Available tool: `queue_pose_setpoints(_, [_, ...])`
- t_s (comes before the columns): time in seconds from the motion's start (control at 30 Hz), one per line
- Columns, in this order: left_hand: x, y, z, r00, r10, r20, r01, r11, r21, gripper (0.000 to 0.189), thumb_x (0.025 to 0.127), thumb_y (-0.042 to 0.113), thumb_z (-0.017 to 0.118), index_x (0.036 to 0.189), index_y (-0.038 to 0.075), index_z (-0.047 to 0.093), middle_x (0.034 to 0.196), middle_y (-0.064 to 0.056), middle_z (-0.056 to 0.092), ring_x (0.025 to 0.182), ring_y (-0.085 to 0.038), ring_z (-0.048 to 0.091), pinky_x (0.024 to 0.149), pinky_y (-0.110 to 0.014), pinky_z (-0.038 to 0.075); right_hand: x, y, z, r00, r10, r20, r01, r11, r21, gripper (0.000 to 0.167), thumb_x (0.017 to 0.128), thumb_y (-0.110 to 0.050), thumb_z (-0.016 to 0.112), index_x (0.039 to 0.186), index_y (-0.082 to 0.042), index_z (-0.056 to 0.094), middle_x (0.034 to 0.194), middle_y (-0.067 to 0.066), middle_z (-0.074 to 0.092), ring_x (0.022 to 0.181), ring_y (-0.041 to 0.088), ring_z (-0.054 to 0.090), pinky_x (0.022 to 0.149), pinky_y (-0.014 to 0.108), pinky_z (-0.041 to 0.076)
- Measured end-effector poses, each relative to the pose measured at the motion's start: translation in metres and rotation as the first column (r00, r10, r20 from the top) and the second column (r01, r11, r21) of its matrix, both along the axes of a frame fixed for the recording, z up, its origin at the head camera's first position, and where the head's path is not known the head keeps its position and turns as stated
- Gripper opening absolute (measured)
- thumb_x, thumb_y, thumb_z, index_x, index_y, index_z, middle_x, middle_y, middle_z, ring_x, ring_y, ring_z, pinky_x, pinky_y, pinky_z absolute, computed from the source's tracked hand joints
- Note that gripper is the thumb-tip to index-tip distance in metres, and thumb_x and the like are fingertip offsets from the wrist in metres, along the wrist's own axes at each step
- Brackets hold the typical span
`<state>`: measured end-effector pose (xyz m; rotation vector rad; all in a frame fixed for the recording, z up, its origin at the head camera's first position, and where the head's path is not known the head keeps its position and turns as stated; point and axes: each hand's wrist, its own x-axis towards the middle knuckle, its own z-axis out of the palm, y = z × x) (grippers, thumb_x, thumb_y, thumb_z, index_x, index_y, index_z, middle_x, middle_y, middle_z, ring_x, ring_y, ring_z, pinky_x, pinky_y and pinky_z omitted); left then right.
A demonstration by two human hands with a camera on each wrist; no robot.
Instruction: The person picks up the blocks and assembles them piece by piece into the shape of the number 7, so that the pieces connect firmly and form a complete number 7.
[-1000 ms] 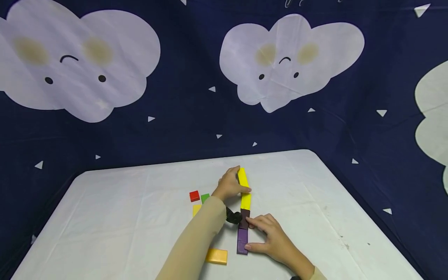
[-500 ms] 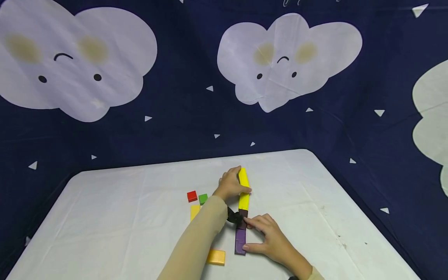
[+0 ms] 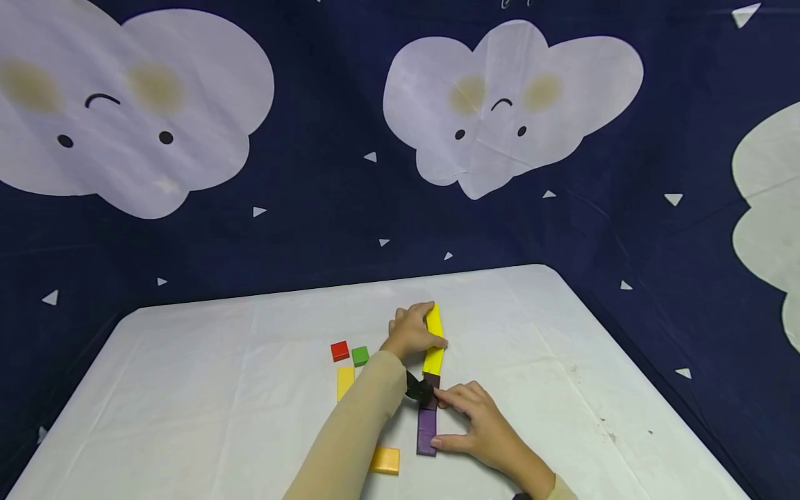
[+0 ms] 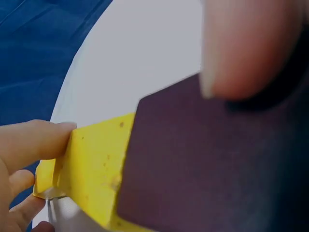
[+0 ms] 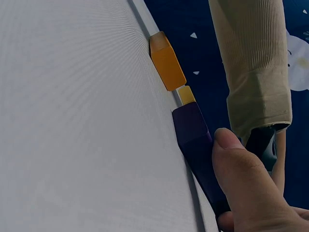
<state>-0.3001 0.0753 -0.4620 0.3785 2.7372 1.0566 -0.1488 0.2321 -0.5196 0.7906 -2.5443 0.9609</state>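
Observation:
A straight row of blocks runs away from the person: a purple block (image 3: 427,425), a dark purple block (image 3: 431,380) and yellow blocks (image 3: 433,362) at the far end. My left hand (image 3: 412,332) holds the far yellow block, thumb laid across it and fingers at its far left end. In the left wrist view, that thumb rests on the top edge of the yellow piece (image 4: 99,164). My right hand (image 3: 484,423) lies along the row's right side. Its index fingertip touches the dark purple block, and its thumb (image 5: 231,154) rests against the purple block's near part.
Left of the row lie a red cube (image 3: 339,351), a green cube (image 3: 360,356) and a pale yellow block (image 3: 345,382). An orange block (image 3: 385,461) lies nearer, partly behind the left sleeve (image 3: 356,423). The white table (image 3: 206,403) meets a dark blue cloud-patterned cloth (image 3: 325,229).
The whole view drifts slightly, so table and blocks sit a little further left. The row's far end tilts a bit more to the right; both hands keep their places on the blocks.

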Motion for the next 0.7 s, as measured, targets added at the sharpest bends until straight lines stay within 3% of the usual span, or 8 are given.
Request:
queue_pose_setpoints(0.43, [0.0010, -0.0001, 0.0024, 0.998, -0.057, 0.005, 0.057, 0.998, -0.026, 0.080, 0.072, 0.036, 0.082, 0.145, 0.026, 0.051, 0.152, -0.001, 0.047, 0.123, -0.026, 0.041, 0.099, -0.043, 0.034, 0.0014, -0.0007, 0.0015, 1.000, -0.005, 0.020, 0.005, 1.000, 0.004, 0.070, 0.073, -0.051, 0.083, 0.131, -0.017, 0.065, 0.108, -0.017, 0.065, 0.100, 0.000, 0.048, 0.088, 0.027, 0.042])
queue_pose_setpoints(0.7, [0.0009, 0.0003, -0.0006, 0.997, -0.082, -0.012, 0.080, 0.992, -0.099, 0.080, 0.076, 0.044, 0.077, 0.149, 0.030, 0.046, 0.159, -0.001, 0.039, 0.127, -0.028, 0.040, 0.099, -0.043, 0.033, 0.0015, -0.0002, 0.0017, 1.000, 0.001, 0.016, -0.001, 1.000, 0.003, 0.070, 0.073, -0.051, 0.083, 0.132, -0.018, 0.064, 0.107, -0.016, 0.064, 0.100, 0.000, 0.047, 0.088, 0.026, 0.041])
